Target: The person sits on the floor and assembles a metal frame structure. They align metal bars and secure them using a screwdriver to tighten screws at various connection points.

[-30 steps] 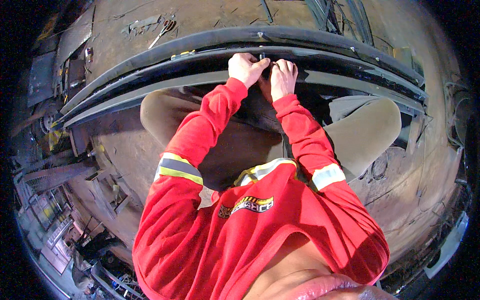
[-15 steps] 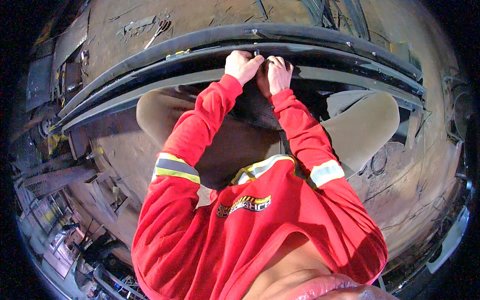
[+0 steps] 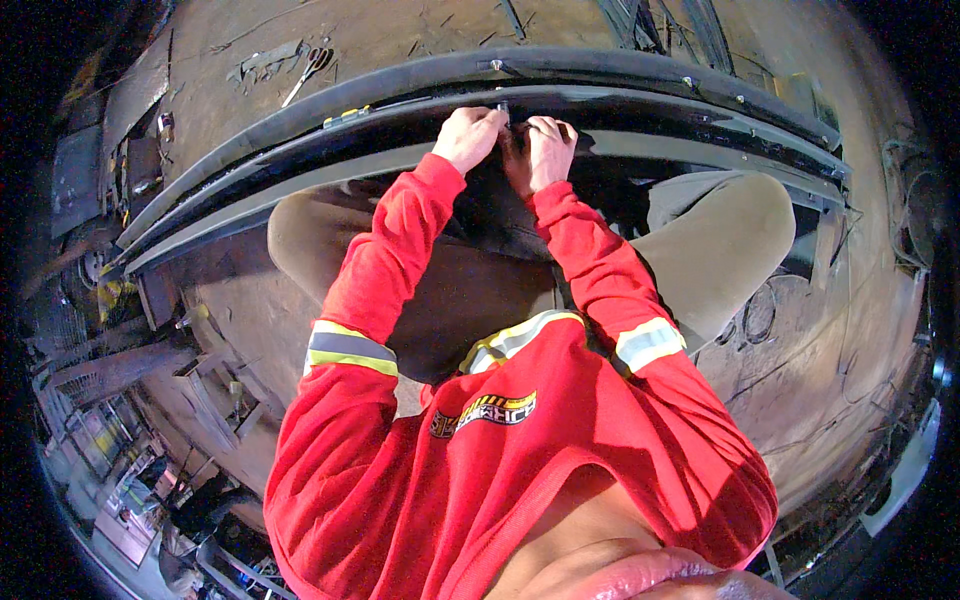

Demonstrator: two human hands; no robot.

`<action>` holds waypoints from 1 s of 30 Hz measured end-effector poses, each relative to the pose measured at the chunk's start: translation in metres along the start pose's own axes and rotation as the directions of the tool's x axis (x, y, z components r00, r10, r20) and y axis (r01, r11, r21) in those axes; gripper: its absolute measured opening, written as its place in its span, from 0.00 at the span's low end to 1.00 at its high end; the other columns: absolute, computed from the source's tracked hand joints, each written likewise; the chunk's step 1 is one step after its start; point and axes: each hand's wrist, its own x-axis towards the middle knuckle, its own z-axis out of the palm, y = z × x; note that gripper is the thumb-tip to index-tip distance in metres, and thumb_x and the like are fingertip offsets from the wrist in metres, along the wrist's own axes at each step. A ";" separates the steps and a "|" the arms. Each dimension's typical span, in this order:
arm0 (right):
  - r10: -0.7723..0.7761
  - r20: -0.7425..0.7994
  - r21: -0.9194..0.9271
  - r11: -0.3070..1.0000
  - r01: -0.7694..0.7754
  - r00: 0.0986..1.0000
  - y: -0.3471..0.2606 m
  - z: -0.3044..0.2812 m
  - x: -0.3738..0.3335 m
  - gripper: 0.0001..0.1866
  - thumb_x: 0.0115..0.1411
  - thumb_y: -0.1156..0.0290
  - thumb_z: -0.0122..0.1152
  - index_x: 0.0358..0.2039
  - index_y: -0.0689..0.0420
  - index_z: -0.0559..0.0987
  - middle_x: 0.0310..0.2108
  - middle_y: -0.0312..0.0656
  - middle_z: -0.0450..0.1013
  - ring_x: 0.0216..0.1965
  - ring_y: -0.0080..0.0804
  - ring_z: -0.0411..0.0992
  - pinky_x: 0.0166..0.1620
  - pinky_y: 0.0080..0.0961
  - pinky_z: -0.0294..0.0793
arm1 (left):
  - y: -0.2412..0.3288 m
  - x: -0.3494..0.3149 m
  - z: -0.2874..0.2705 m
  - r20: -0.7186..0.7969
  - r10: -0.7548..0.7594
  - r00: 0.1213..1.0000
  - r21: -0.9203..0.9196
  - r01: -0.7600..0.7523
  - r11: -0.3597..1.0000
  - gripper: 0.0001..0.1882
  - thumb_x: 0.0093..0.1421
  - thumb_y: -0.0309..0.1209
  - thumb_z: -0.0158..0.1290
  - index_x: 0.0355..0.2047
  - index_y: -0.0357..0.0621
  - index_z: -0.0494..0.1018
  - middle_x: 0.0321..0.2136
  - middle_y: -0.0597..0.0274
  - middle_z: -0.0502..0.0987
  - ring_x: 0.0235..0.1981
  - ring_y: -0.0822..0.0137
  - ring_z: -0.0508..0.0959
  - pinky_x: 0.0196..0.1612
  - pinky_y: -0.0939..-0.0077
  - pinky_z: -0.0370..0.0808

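Note:
Long dark channel-shaped strips (image 3: 330, 160) run side by side across in front of my knees. My left hand (image 3: 468, 138) is closed at the middle strip, thumb and fingertips pinched on a small silvery cylindrical piece (image 3: 503, 109) that looks like a bolt or nut. Close beside it on the right, my right hand (image 3: 540, 155) is bent over the same strip, its fingers curled. Those fingertips point down into shadow, so what they grip, if anything, is hidden. Small shiny bolts (image 3: 690, 82) stick out along the far strip.
A yellow-and-black tool (image 3: 347, 116) lies on the strips to my left. Beyond them, scissors (image 3: 312, 72) with dark handles rest on the brown floor. Dark metal lengths (image 3: 640, 25) lie at the far side. Coiled cable (image 3: 757, 315) is at right; metal scrap crowds the left.
The whole view has shifted slightly, moving the scene a little to the left. My hands stay at the same spot on the strip; the right fingers look slightly more curled over.

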 end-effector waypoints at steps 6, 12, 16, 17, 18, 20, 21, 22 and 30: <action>0.014 0.162 -0.100 0.995 0.002 0.987 -0.012 -0.023 0.013 0.17 0.49 0.53 0.61 0.26 0.56 0.76 0.30 0.38 0.70 0.39 0.40 0.68 0.46 0.39 0.62 | 0.016 -0.005 -0.002 -0.063 -0.002 0.998 0.140 0.011 0.990 0.18 0.53 0.40 0.56 0.22 0.34 0.78 0.15 0.66 0.72 0.19 0.75 0.67 0.24 0.76 0.66; 0.165 0.065 0.009 0.986 -0.166 0.984 -0.014 -0.020 0.015 0.18 0.40 0.60 0.69 0.27 0.58 0.76 0.30 0.40 0.71 0.39 0.42 0.68 0.43 0.36 0.65 | 0.021 -0.012 0.009 -0.272 -0.115 0.955 -0.038 0.109 0.993 0.18 0.44 0.40 0.65 0.19 0.35 0.77 0.14 0.64 0.72 0.16 0.76 0.66 0.20 0.77 0.65; 0.002 -0.094 -0.056 0.998 -0.007 0.996 -0.006 -0.011 0.007 0.12 0.41 0.65 0.67 0.25 0.57 0.76 0.28 0.38 0.72 0.36 0.39 0.70 0.44 0.37 0.63 | 0.034 -0.013 0.004 -0.204 -0.055 0.978 0.216 0.100 0.971 0.24 0.49 0.47 0.60 0.21 0.33 0.76 0.13 0.62 0.73 0.16 0.73 0.69 0.22 0.74 0.67; 0.027 -0.093 -0.020 0.999 -0.029 0.995 -0.009 -0.007 0.005 0.10 0.43 0.65 0.65 0.24 0.55 0.76 0.28 0.37 0.72 0.37 0.36 0.70 0.46 0.37 0.61 | 0.025 -0.010 0.003 -0.186 -0.036 0.982 0.143 0.063 0.988 0.24 0.50 0.47 0.59 0.21 0.32 0.76 0.13 0.61 0.73 0.17 0.72 0.69 0.23 0.73 0.68; 0.005 -0.066 -0.006 1.000 -0.006 0.998 -0.007 -0.003 0.003 0.09 0.43 0.65 0.64 0.24 0.55 0.76 0.28 0.36 0.72 0.38 0.36 0.70 0.46 0.37 0.61 | 0.013 -0.005 0.005 -0.166 -0.014 0.986 0.068 0.026 0.997 0.24 0.51 0.47 0.57 0.22 0.32 0.76 0.13 0.59 0.73 0.17 0.72 0.70 0.24 0.73 0.68; -0.034 -0.010 0.012 0.999 0.034 0.999 0.001 0.003 0.001 0.09 0.45 0.64 0.63 0.24 0.54 0.76 0.29 0.35 0.72 0.39 0.34 0.69 0.47 0.37 0.61 | 0.003 -0.002 0.005 -0.118 0.012 0.993 0.057 -0.005 0.998 0.23 0.52 0.47 0.54 0.23 0.33 0.77 0.15 0.55 0.74 0.20 0.66 0.73 0.27 0.71 0.70; -0.035 0.050 -0.049 0.998 0.038 0.998 0.003 0.004 0.000 0.09 0.46 0.63 0.62 0.24 0.54 0.76 0.32 0.34 0.72 0.40 0.32 0.69 0.48 0.36 0.60 | 0.006 -0.002 0.005 -0.087 0.014 0.996 0.123 -0.003 0.992 0.22 0.52 0.46 0.53 0.24 0.35 0.77 0.17 0.52 0.75 0.22 0.60 0.76 0.30 0.69 0.72; -0.016 0.059 -0.080 0.997 0.021 0.998 0.004 0.004 -0.002 0.09 0.46 0.63 0.61 0.24 0.55 0.76 0.32 0.34 0.72 0.40 0.32 0.69 0.48 0.36 0.60 | 0.008 -0.003 0.005 -0.057 0.015 0.998 0.187 -0.004 0.982 0.21 0.52 0.46 0.52 0.24 0.37 0.78 0.19 0.49 0.77 0.25 0.54 0.79 0.33 0.68 0.73; 0.043 0.090 -0.073 0.997 -0.037 0.995 -0.013 -0.021 0.011 0.18 0.44 0.58 0.65 0.29 0.59 0.77 0.30 0.43 0.71 0.38 0.41 0.69 0.48 0.39 0.62 | 0.019 -0.011 0.006 -0.229 -0.008 0.973 0.216 0.059 0.975 0.24 0.45 0.49 0.61 0.21 0.35 0.78 0.15 0.53 0.75 0.19 0.68 0.75 0.27 0.73 0.71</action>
